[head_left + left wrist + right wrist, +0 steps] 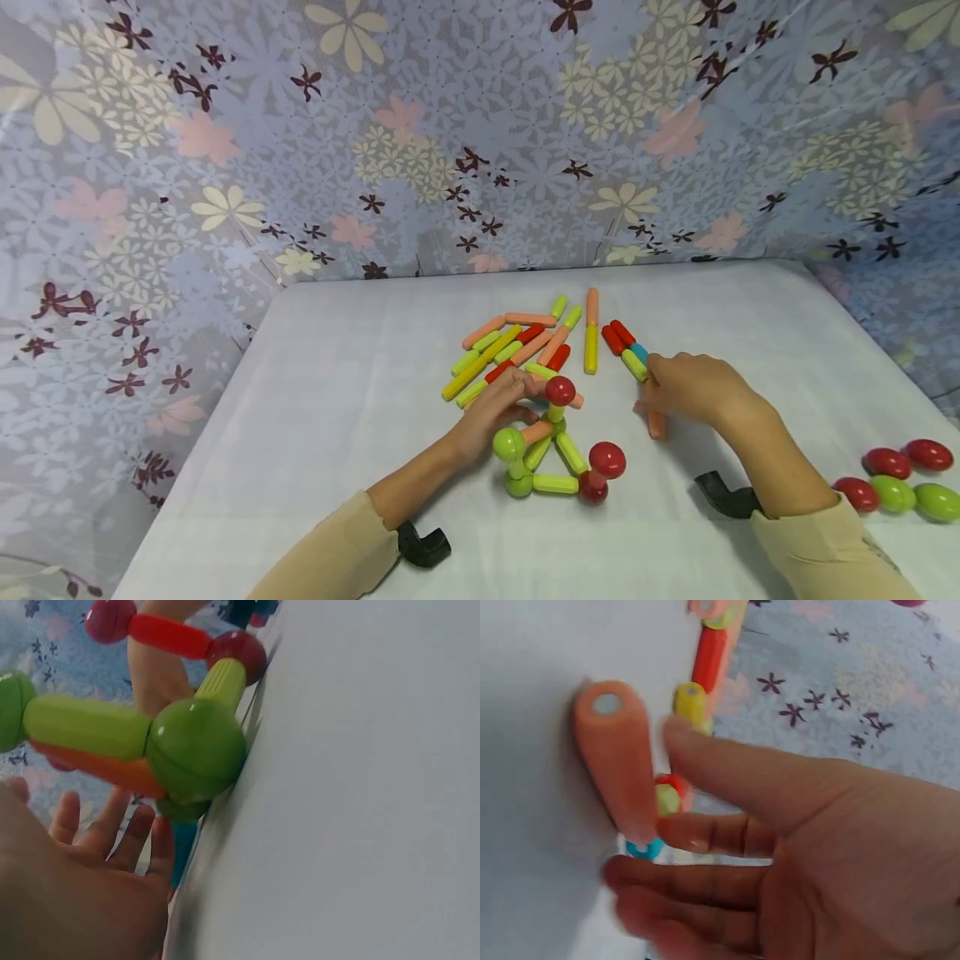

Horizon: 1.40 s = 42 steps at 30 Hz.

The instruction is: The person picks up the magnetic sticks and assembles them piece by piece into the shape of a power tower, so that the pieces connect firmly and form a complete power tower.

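There are three red loose balls (930, 455) and two green. One frame (556, 483) has six balls, three per colour. Two hands (693, 389); the overlapping rods (482, 364) defy exact counting.

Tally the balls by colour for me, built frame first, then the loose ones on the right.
Red balls in the built frame: 3
Green balls in the frame: 3
Loose red balls: 3
Loose green balls: 2
Total: 11

Orange stick (619, 765), green ball (196, 746), red ball (560, 391), floral cloth (525, 167), white tabletop (337, 392)
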Tool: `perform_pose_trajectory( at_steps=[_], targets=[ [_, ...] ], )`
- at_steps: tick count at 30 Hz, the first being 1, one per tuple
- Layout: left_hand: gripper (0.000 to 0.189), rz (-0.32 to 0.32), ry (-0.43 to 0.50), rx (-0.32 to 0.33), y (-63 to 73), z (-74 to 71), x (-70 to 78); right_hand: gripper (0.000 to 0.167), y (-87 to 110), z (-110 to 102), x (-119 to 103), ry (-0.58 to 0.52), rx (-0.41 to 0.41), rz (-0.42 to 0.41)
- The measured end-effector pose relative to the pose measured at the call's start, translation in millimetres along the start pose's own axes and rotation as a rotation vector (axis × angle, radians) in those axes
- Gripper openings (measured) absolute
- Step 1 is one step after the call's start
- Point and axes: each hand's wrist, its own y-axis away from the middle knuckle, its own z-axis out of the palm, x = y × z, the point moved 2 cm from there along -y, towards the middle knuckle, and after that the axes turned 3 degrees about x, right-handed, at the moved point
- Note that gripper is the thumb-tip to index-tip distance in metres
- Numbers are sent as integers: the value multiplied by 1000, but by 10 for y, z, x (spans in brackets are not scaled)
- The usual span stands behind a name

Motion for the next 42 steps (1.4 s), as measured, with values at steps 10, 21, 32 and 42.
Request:
perform_pose_trajectory(
  at_steps=[10, 21, 32, 42],
  targets=[
    [38, -78, 10, -30, 1, 12, -24, 43, -13, 91, -78, -196, -132, -88],
    [40, -44, -59, 18, 11, -19, -23, 33, -46, 138, -430, -701, -116, -465],
    [28, -54, -220, 15, -4, -1, 21, 28, -25, 276, -563, -716, -240, -534],
    [34, -14, -265, -74, -11, -33, -54, 26, -28, 255, -578, -669, -177, -499]
  ],
)
